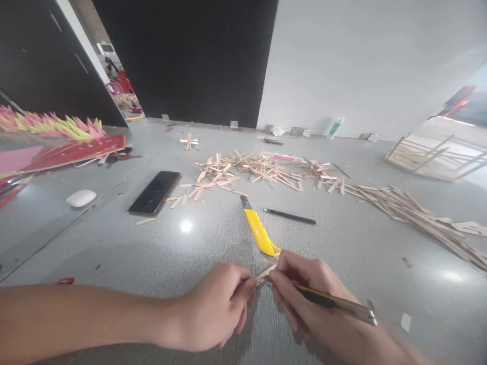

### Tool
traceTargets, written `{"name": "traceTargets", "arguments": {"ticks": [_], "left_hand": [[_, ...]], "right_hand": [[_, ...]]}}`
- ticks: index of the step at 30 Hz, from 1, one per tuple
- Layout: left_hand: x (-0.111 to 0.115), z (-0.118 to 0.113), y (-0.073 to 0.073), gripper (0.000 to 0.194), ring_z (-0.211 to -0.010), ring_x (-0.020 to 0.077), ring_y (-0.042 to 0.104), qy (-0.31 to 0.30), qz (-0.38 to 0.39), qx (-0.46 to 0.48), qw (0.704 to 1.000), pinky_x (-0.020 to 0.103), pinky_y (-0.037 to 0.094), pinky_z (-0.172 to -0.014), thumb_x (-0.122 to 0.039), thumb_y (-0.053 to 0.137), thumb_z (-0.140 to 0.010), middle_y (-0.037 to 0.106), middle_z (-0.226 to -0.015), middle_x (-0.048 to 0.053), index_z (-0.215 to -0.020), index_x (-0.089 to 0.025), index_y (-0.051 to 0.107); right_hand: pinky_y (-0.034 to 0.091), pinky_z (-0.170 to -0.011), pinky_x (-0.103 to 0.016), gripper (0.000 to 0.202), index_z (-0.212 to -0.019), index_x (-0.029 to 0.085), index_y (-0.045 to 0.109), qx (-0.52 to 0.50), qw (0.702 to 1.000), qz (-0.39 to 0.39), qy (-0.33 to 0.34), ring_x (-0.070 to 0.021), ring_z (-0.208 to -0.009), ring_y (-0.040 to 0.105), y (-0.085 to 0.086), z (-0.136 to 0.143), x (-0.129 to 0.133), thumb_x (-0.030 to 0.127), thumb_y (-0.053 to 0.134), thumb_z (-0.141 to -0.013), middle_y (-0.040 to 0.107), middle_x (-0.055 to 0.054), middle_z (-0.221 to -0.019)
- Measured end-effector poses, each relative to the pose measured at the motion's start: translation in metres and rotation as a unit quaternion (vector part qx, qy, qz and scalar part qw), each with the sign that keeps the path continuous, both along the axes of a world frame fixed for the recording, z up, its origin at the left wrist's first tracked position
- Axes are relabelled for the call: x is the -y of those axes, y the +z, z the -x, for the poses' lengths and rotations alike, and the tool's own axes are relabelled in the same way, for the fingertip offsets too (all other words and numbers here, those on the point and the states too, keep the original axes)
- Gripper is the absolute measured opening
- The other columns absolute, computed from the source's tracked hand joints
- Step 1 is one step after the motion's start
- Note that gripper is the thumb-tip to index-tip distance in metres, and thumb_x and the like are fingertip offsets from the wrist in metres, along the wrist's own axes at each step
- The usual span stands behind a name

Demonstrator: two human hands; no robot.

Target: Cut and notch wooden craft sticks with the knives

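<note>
Stick [265, 274] first: it's a short pale bit, low in the middle of the shot, right between the two hands just above the tabletop [125, 263]. Left hand [218, 306] has the near end pinched between thumb and curled fingers, probably so it won't twist. Right hand [315, 279] is closed around a slim brassy tool [342, 305], gripped low like a pencil, which I'd guess is for control. Its working end is buried in the fingers, so I can't tell if it's a blade or what. Those fingertips sit right at the stick's other end, so it looks braced from both sides. Just past the hands is a yellow cutter [258, 230], blade pointing away, which seems sensible with fingers that close. Black pen [291, 216] lies next to it, easy to grab. Further out there's a loose pile [266, 172] of cut bits, spread beyond the hands, maybe to keep elbow room. Phone [155, 192] lies flat on the left, and long strips [411, 215] are bunched lengthwise on the right, presumably so they stay together.
</note>
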State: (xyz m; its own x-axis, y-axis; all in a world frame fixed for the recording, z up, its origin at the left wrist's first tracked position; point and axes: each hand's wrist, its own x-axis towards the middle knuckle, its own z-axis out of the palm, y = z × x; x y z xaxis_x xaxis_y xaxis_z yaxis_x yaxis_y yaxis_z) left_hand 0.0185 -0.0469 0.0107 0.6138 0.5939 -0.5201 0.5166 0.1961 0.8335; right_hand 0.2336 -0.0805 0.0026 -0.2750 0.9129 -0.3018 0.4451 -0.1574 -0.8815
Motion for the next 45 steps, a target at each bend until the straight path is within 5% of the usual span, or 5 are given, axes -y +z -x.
{"name": "traceTargets", "arguments": {"ticks": [8, 30, 37, 41, 45], "left_hand": [[0.002, 0.0, -0.003, 0.033, -0.031, 0.0057, 0.035, 0.036, 0.005, 0.02, 0.999, 0.013, 0.026, -0.026, -0.024, 0.039, -0.105, 0.045, -0.05, -0.008, -0.073, -0.022, 0.046], [0.0, 0.001, 0.004, 0.041, -0.029, 0.0056, 0.034, 0.016, 0.012, 0.014, 1.0, 0.012, 0.027, -0.027, -0.027, 0.036, -0.111, 0.041, -0.043, -0.01, -0.071, -0.022, 0.045], [0.002, 0.0, 0.002, 0.044, -0.03, 0.0056, 0.036, 0.013, -0.002, -0.001, 1.0, 0.012, 0.026, -0.026, -0.032, 0.036, -0.111, 0.041, -0.042, -0.009, -0.069, -0.021, 0.046], [0.001, 0.001, 0.001, 0.04, -0.031, 0.0047, 0.036, 0.038, 0.023, -0.002, 0.999, 0.012, 0.026, -0.026, -0.034, 0.039, -0.11, 0.044, -0.047, -0.01, -0.072, -0.021, 0.045], [-0.004, 0.005, 0.001, 0.036, -0.031, 0.0038, 0.036, 0.056, 0.019, 0.011, 0.998, 0.012, 0.025, -0.027, -0.035, 0.042, -0.109, 0.047, -0.051, -0.01, -0.076, -0.021, 0.046]], "right_hand": [[0.036, -0.048, -0.028, 0.044, -0.081, 0.025, 0.046, 0.005, 0.99, -0.14, 0.029, -0.0104, -0.048, 0.042, -0.02, 0.007, 0.009, 0.051, 0.029, -0.112, 0.048, 0.005, -0.06], [0.039, -0.05, -0.024, 0.042, -0.081, 0.024, 0.052, -0.018, 0.994, -0.101, 0.045, -0.0091, -0.043, 0.045, -0.029, 0.0, -0.002, 0.046, 0.036, -0.113, 0.051, 0.008, -0.049], [0.035, -0.048, -0.024, 0.043, -0.079, 0.023, 0.051, -0.027, 0.996, -0.082, 0.037, -0.0082, -0.043, 0.041, -0.019, 0.003, -0.003, 0.048, 0.038, -0.112, 0.048, 0.008, -0.05], [0.034, -0.048, -0.021, 0.033, -0.089, 0.022, 0.056, -0.073, 0.996, -0.037, 0.025, -0.0081, -0.054, 0.043, -0.012, -0.001, -0.003, 0.051, 0.057, -0.104, 0.053, 0.006, -0.067], [0.048, -0.052, -0.02, 0.031, -0.125, 0.025, 0.06, -0.159, 0.984, 0.062, 0.045, -0.0105, -0.068, 0.06, -0.006, -0.013, -0.007, 0.045, 0.064, -0.101, 0.065, -0.002, -0.1]]}}
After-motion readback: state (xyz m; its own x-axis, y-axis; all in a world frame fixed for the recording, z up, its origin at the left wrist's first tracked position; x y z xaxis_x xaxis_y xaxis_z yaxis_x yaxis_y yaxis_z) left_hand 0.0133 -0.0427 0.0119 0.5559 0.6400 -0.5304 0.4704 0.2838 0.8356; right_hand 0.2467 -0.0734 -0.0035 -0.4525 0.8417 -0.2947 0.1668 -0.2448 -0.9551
